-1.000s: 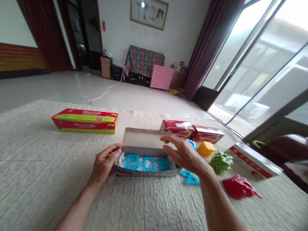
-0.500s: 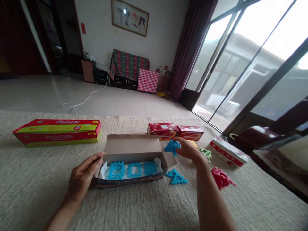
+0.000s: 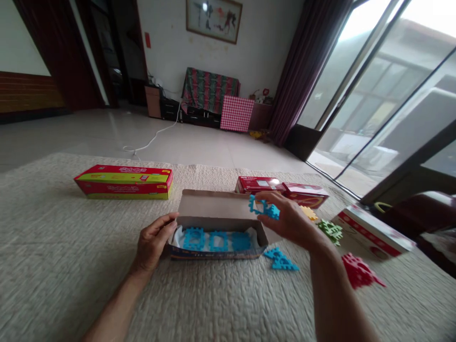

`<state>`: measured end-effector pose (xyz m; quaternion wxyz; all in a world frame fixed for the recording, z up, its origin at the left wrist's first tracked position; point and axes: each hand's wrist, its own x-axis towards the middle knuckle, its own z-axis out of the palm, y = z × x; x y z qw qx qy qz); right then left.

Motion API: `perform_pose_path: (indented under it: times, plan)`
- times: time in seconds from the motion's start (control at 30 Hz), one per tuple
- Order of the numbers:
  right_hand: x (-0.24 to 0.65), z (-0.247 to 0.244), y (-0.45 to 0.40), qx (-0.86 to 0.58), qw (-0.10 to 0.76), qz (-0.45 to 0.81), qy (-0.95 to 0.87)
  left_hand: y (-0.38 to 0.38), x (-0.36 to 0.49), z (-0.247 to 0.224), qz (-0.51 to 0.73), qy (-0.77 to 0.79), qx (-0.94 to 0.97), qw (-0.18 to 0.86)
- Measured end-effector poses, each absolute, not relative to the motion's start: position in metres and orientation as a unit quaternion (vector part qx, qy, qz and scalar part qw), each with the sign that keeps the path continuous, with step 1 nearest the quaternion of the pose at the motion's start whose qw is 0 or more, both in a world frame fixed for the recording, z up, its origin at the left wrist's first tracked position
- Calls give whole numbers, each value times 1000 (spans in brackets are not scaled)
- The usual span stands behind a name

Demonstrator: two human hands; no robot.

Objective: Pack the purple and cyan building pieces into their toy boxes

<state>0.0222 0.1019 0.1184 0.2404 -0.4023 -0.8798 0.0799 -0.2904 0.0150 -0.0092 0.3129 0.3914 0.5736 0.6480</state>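
Note:
My left hand pinches the left end of an open cardboard box, whose lid stands up at the back. Inside, on white lining, lie blue plastic interlocking pieces, some with square openings. Above the box's right end, my right hand is closed on blue interlocking pieces, one showing an open square frame. How many it holds is partly hidden by the fingers. Blue triangular pieces rest on the quilted cover just right of the box.
Green pieces, yellow pieces and red pieces lie to the right. Behind them are two dark red boxes and a white-and-red box. A long red-and-green box sits back left.
My right hand has lifted the blue pieces from beside the box and brought them toward its right end. My left hand stays on the box. The view has turned left.

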Motion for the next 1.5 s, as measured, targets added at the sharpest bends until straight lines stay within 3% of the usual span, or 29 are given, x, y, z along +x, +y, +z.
perform_pose_path:
  times: [0.13,0.27,1.2,1.5]
  plan:
    - [-22,111,75,-294,167,154,-928,15,-290,-9,645,573,398,311]
    - [-39,99,70,-280,115,173,-937,15,-292,-12,649,565,396,321]
    - [-29,96,79,-342,84,126,-927,16,-293,-14,653,557,383,340]
    - [-41,85,81,-387,16,77,-919,17,-293,-16,651,555,387,344]
